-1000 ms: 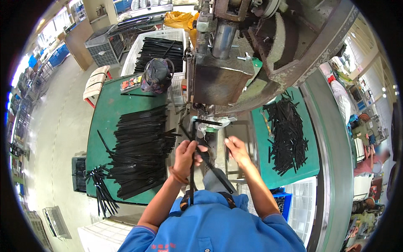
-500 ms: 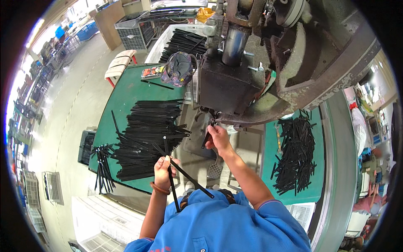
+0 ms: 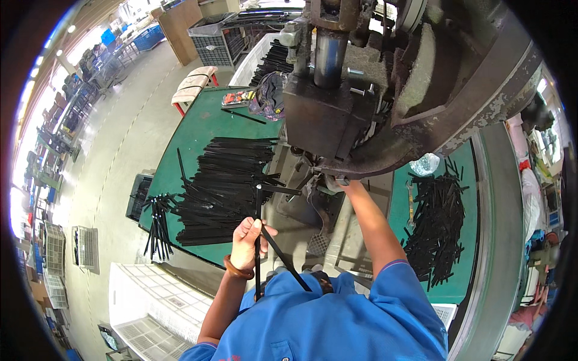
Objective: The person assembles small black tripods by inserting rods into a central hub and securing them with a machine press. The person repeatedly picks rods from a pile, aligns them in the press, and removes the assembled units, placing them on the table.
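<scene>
My left hand (image 3: 245,243) is closed around two long flat black metal strips. One strip (image 3: 257,274) stands nearly upright in the view; the other strip (image 3: 284,259) slants down toward my chest. My right hand (image 3: 354,188) reaches under the dark head of a press machine (image 3: 322,117). Its fingers are hidden there, so I cannot see what they hold. To the left, a wide pile of black strips (image 3: 226,192) covers part of a green table (image 3: 198,129). Shorter black pieces (image 3: 435,222) lie heaped on the right green table (image 3: 400,180).
A bundle of strips (image 3: 159,231) hangs over the left table's edge. A patterned bag (image 3: 269,96) lies at its far end, near a cushioned stool (image 3: 194,84). White plastic crates (image 3: 141,289) stand at lower left. A wrench (image 3: 410,201) lies beside the right heap.
My right hand has moved forward and right, under the press head; the black piece it held is now out of sight. My left hand still grips its strips. The view has shifted slightly.
</scene>
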Demonstrator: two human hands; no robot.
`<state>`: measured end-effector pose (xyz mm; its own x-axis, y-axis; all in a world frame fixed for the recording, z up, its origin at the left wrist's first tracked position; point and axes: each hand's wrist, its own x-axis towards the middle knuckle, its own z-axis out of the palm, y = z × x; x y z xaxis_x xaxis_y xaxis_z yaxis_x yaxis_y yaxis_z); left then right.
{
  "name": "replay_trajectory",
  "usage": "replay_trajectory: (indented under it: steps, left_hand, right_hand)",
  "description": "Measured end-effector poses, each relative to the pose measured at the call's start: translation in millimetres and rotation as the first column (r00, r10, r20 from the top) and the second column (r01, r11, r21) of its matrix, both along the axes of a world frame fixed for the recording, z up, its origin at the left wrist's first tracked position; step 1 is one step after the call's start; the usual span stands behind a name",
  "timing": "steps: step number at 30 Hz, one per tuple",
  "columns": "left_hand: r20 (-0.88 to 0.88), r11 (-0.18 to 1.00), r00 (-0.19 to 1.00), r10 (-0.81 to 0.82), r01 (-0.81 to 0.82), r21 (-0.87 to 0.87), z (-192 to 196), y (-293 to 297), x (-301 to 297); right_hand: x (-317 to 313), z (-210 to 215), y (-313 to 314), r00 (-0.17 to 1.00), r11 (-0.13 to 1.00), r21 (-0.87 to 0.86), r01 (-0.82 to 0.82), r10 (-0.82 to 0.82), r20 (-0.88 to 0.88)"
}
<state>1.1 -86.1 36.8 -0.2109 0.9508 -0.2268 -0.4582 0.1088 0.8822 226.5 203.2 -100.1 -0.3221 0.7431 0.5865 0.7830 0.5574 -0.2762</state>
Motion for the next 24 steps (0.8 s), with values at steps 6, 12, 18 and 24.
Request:
replay_trajectory:
  steps: [6,12,18,24]
  left_hand:
    - [0.050,0.996,0.997,-0.058,0.061,-0.062,-10.1,0.8,12.0]
    - [0.039,0.990,0.991,-0.131,0.133,-0.043,-12.0,5.4,17.2]
    - [0.102,0.983,0.981,-0.167,0.174,-0.058,-12.2,11.3,22.9]
    - [0.122,0.970,0.970,-0.210,0.222,-0.100,-16.7,15.3,17.3]
  right_hand:
    - [-0.7,-0.9,6.5,1.000,1.000,-0.007,0.017,-0.017,0.001]
    - [15.9,11.2,22.1,0.999,1.000,-0.010,0.018,-0.018,-0.030]
    - [14.8,30.3,-41.8,0.793,0.884,-0.265,-0.384,0.170,-0.585]
    - [-35.7,115.3,-112.0,0.911,0.785,-0.531,-0.318,0.099,-0.399]
